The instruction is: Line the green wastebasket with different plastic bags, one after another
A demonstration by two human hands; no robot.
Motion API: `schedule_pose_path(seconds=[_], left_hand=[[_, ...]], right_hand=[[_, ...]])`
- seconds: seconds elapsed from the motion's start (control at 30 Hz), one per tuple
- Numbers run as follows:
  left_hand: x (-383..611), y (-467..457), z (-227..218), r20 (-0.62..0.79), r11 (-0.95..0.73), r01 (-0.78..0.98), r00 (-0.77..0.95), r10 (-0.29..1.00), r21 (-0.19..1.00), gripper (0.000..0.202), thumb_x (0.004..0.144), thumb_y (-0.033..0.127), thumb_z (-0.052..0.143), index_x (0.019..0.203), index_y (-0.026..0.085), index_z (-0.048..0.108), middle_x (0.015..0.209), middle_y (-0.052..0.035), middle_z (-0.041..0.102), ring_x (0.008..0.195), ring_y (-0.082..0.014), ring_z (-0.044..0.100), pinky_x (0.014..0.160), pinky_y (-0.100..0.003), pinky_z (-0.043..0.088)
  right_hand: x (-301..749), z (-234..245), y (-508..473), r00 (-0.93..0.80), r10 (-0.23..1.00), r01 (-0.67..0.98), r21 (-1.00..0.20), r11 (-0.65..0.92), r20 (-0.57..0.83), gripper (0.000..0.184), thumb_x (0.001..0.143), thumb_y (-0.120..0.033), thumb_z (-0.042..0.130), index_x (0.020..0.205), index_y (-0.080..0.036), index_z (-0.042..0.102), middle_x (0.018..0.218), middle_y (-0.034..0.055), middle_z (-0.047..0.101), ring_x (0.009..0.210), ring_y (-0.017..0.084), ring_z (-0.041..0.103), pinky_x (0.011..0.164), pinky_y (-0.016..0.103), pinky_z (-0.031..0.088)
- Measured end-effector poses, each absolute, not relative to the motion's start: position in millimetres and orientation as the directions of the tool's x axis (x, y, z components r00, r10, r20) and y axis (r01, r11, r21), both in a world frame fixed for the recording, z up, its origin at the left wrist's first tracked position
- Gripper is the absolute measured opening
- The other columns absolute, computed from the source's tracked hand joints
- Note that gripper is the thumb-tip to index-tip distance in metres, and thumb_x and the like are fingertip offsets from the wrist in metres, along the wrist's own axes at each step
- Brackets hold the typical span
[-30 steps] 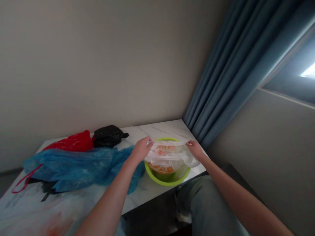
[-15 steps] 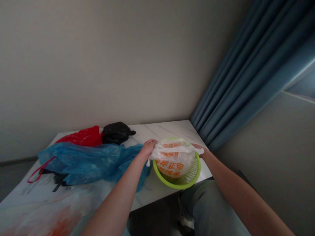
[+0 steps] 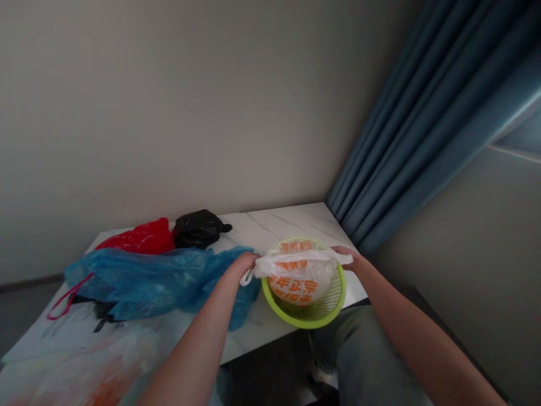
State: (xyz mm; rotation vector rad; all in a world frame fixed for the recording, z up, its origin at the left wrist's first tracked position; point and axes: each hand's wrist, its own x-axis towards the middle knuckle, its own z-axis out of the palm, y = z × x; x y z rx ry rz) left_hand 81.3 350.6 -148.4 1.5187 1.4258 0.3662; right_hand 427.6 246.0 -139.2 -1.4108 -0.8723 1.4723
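Note:
A white plastic bag [image 3: 301, 276] with orange print sits in a lime-green perforated basket [image 3: 315, 314] at the table's near right corner. My left hand [image 3: 243, 265] pinches the bag's left edge, outside the basket's left rim. My right hand [image 3: 351, 260] grips the bag's right edge over the right rim. The bag is stretched between both hands across the basket's mouth.
A large blue plastic bag [image 3: 147, 280] with a pink drawstring lies left of the basket. Behind it are a red bag [image 3: 141, 238] and a black bag [image 3: 198, 227]. The marble table [image 3: 279, 223] meets a grey wall; blue curtains [image 3: 422, 118] hang at the right. My knee shows below the table edge.
The bag's opening, held wide a second ago, has been drawn over the basket's rim. My left hand moved down and outward past the left rim; my right stayed at the right rim.

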Motion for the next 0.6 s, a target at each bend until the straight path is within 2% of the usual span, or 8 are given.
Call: schedule_pose_path(seconds=[0.1, 0.17, 0.2, 0.27, 0.33, 0.4, 0.47, 0.6], left_hand=[[71.1, 356.4, -125.5, -0.303, 0.099, 0.635, 0.222, 0.927, 0.766, 0.013, 0.065, 0.014, 0.066, 0.078, 0.016, 0.069, 0.084, -0.0090, 0.072, 0.090, -0.0260, 0.067, 0.077, -0.030, 0.050], [63.1, 356.0, -105.6, -0.154, -0.045, 0.624, 0.262, 0.953, 0.780, 0.028, 0.070, 0.023, 0.068, 0.097, 0.017, 0.069, 0.103, -0.0106, 0.071, 0.101, -0.0255, 0.065, 0.088, -0.033, 0.049], [59.2, 353.4, -95.7, -0.054, -0.154, 0.600, 0.313, 0.948, 0.785, 0.033, 0.071, 0.027, 0.069, 0.103, 0.017, 0.068, 0.109, -0.0105, 0.070, 0.105, -0.0249, 0.064, 0.092, -0.034, 0.048], [52.9, 342.4, -78.4, 0.120, -0.369, 0.524, 0.448, 0.886, 0.767, 0.035, 0.076, 0.035, 0.068, 0.107, 0.019, 0.068, 0.114, -0.0092, 0.069, 0.109, -0.0239, 0.063, 0.098, -0.035, 0.046], [50.1, 324.6, -67.6, 0.174, -0.493, 0.472, 0.570, 0.803, 0.731, 0.033, 0.081, 0.041, 0.065, 0.107, 0.021, 0.069, 0.116, -0.0078, 0.069, 0.112, -0.0239, 0.063, 0.102, -0.037, 0.044], [50.0, 303.7, -64.4, 0.131, -0.545, 0.479, 0.656, 0.743, 0.688, 0.038, 0.081, 0.047, 0.066, 0.110, 0.023, 0.069, 0.119, -0.0072, 0.069, 0.114, -0.0252, 0.062, 0.105, -0.038, 0.042], [49.7, 284.3, -67.0, 0.071, -0.571, 0.518, 0.698, 0.713, 0.637, 0.048, 0.078, 0.052, 0.070, 0.117, 0.024, 0.068, 0.124, -0.0080, 0.067, 0.119, -0.0278, 0.059, 0.108, -0.040, 0.040], [41.0, 256.0, -79.2, 0.020, -0.598, 0.555, 0.723, 0.691, 0.578, 0.072, 0.069, 0.053, 0.079, 0.134, 0.028, 0.058, 0.142, -0.0098, 0.053, 0.137, -0.0324, 0.044, 0.116, -0.046, 0.032]], right_hand=[[441.0, -125.1, 234.4, 0.286, 0.899, -0.129, -0.943, -0.307, -0.332, 0.027, 0.081, -0.030, 0.064, 0.105, -0.019, 0.067, 0.105, 0.0078, 0.071, 0.099, 0.023, 0.065, 0.089, 0.041, 0.053], [439.5, -110.1, 220.8, 0.487, 0.863, 0.018, -0.987, -0.160, -0.131, 0.026, 0.079, -0.029, 0.059, 0.101, -0.022, 0.068, 0.109, 0.0057, 0.071, 0.107, 0.023, 0.063, 0.098, 0.041, 0.047], [434.5, -102.7, 212.3, 0.533, 0.846, 0.155, -0.985, -0.075, 0.020, 0.026, 0.080, -0.030, 0.057, 0.102, -0.022, 0.068, 0.114, 0.0055, 0.070, 0.111, 0.024, 0.061, 0.102, 0.042, 0.044], [417.7, -90.9, 193.6, 0.415, 0.873, 0.455, -0.889, 0.044, 0.256, 0.031, 0.083, -0.034, 0.056, 0.108, -0.022, 0.068, 0.123, 0.0071, 0.068, 0.119, 0.026, 0.058, 0.108, 0.043, 0.039], [398.3, -85.5, 175.2, 0.226, 0.905, 0.716, -0.691, 0.097, 0.361, 0.040, 0.083, -0.036, 0.061, 0.120, -0.021, 0.065, 0.129, 0.0092, 0.065, 0.123, 0.028, 0.055, 0.111, 0.045, 0.035], [384.9, -86.1, 160.2, 0.134, 0.927, 0.864, -0.499, 0.064, 0.351, 0.048, 0.080, -0.032, 0.066, 0.126, -0.019, 0.062, 0.126, 0.0122, 0.065, 0.120, 0.031, 0.055, 0.108, 0.048, 0.036], [382.1, -90.1, 149.7, 0.140, 0.940, 0.919, -0.394, -0.007, 0.312, 0.043, 0.083, -0.025, 0.062, 0.125, -0.016, 0.062, 0.115, 0.0133, 0.069, 0.109, 0.030, 0.059, 0.103, 0.048, 0.040], [396.6, -96.5, 137.3, 0.098, 0.967, 0.921, -0.389, 0.002, 0.237, 0.024, 0.090, -0.015, 0.047, 0.101, -0.017, 0.068, 0.093, 0.0096, 0.071, 0.090, 0.024, 0.062, 0.090, 0.040, 0.045]])
